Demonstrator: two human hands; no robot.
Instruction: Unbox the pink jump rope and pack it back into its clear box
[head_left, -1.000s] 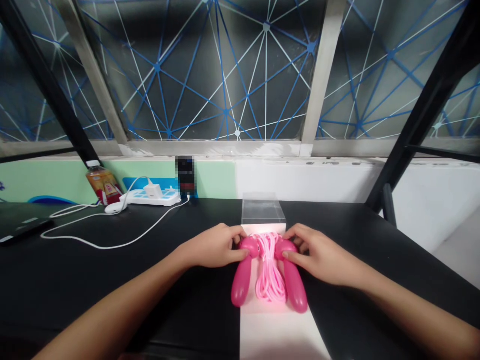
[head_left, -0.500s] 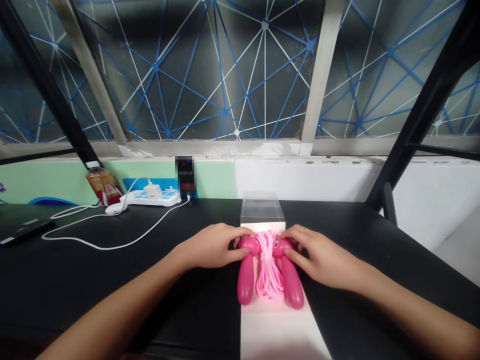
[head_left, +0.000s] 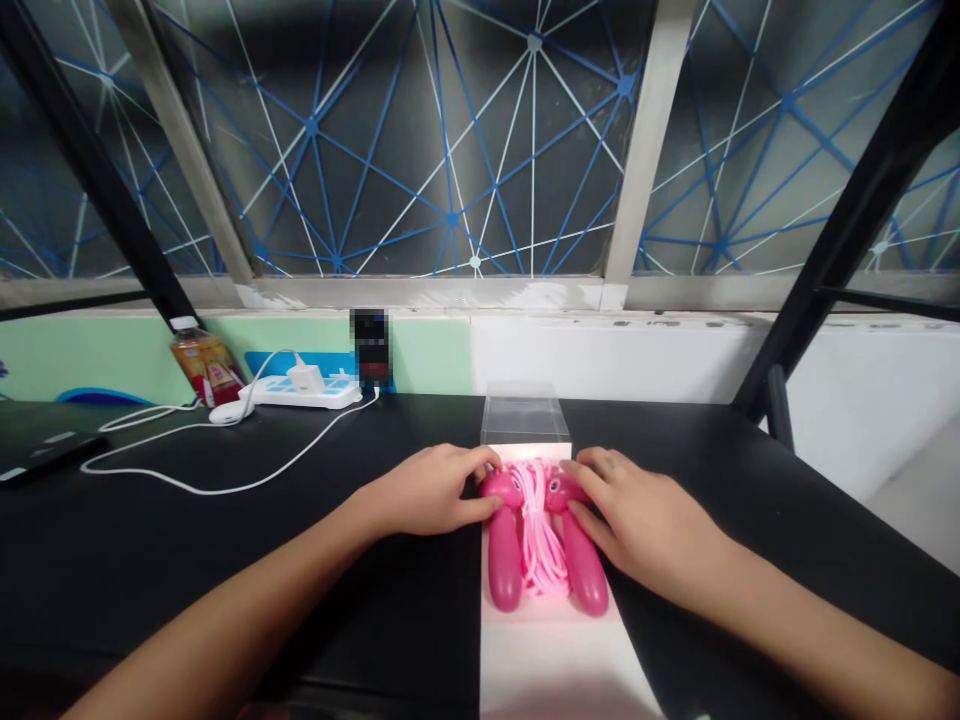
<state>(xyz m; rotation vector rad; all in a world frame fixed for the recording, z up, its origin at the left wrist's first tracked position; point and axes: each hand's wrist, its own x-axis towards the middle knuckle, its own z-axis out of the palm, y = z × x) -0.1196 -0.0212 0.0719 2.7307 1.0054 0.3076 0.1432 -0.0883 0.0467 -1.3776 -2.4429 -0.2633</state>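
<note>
My left fingers (head_left: 477,511) clamp the left handle (head_left: 505,562), right fingers (head_left: 598,530) the right handle (head_left: 585,568): aligning them, I'd judge; next wants even pressure.

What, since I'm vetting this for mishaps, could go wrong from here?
The pink cord lies in loops between the pink handles, so a loop might snag. The right handle is near the edge of the white card and could slip off if nudged. The thin clear plastic might bend.
</note>
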